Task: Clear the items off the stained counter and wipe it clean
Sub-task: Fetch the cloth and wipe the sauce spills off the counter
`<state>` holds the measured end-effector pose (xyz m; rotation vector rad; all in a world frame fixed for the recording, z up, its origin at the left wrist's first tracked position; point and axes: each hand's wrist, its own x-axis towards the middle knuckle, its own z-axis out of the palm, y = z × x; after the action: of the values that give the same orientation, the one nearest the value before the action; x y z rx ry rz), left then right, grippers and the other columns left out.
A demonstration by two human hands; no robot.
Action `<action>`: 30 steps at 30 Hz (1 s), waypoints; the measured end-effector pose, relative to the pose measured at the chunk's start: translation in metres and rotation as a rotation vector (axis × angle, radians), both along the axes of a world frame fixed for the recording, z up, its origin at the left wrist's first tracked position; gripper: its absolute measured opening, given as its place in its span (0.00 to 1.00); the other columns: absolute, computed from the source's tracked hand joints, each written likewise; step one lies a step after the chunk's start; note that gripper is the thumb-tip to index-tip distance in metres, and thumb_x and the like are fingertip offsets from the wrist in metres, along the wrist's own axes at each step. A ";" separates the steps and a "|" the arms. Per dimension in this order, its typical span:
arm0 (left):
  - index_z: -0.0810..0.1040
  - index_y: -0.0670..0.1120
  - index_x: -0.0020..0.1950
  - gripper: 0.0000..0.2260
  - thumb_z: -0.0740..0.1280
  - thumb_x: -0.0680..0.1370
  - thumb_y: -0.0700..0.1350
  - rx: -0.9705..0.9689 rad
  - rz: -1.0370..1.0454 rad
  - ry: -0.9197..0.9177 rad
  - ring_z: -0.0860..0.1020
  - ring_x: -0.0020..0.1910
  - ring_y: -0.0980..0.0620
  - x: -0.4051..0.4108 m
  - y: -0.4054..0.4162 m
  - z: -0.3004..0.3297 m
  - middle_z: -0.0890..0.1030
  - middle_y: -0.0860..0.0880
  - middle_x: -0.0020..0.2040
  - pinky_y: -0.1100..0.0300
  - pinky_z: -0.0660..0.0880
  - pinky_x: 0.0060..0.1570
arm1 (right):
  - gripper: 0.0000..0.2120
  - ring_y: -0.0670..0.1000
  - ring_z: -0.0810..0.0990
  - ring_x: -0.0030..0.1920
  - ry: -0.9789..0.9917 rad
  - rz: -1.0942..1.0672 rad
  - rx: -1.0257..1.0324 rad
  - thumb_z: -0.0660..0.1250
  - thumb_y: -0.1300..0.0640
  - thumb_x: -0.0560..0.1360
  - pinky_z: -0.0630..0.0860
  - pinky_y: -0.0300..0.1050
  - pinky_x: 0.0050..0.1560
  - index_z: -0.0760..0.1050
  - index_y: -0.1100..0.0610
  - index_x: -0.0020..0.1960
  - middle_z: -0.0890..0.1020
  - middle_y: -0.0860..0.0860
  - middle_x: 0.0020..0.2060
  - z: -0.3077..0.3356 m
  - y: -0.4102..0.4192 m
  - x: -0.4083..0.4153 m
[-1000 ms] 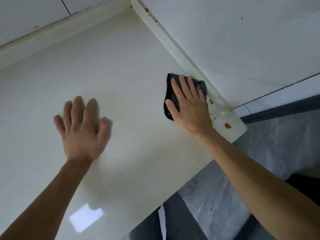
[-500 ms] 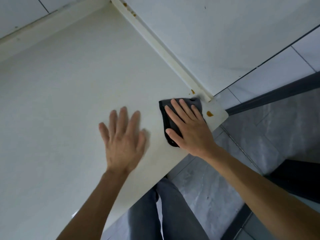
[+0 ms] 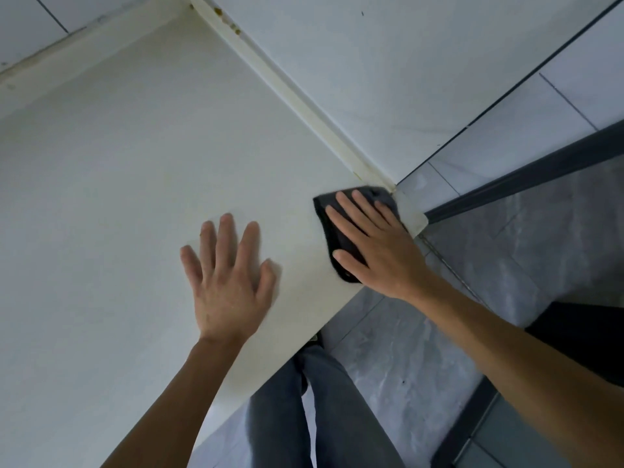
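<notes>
The white counter [image 3: 135, 170] fills the left and middle of the head view. A dark grey cloth [image 3: 332, 228] lies flat at its right end, close to the front edge and the corner by the wall. My right hand [image 3: 374, 244] presses flat on the cloth, fingers spread over it. My left hand [image 3: 229, 282] rests flat on the bare counter to the left of the cloth, palm down, fingers apart, holding nothing. Small brown stains [image 3: 233, 28] dot the raised back strip near the far corner.
The raised white back strip [image 3: 304, 106] runs along the tiled wall [image 3: 405, 62] on the right. Beyond the counter's front edge lies grey floor [image 3: 388, 349], with my jeans-clad legs [image 3: 293, 417] below. A dark door frame [image 3: 526, 177] stands at the right.
My right hand has slid the cloth along the back strip toward the counter's end corner, covering the orange spot there. My left hand has shifted with it, staying flat on the counter.
</notes>
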<state>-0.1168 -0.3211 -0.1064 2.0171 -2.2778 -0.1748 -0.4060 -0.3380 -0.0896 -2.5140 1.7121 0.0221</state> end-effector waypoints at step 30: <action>0.62 0.52 0.83 0.28 0.54 0.84 0.61 0.082 0.008 0.024 0.49 0.86 0.38 -0.003 0.001 0.011 0.56 0.44 0.86 0.30 0.49 0.80 | 0.30 0.51 0.48 0.84 -0.061 -0.058 0.031 0.50 0.40 0.85 0.55 0.52 0.81 0.52 0.48 0.84 0.52 0.48 0.84 0.005 -0.060 0.041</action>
<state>-0.1197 -0.3201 -0.0955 2.0510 -2.2840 -0.2950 -0.3645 -0.3982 -0.0844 -2.4161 1.7470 -0.0322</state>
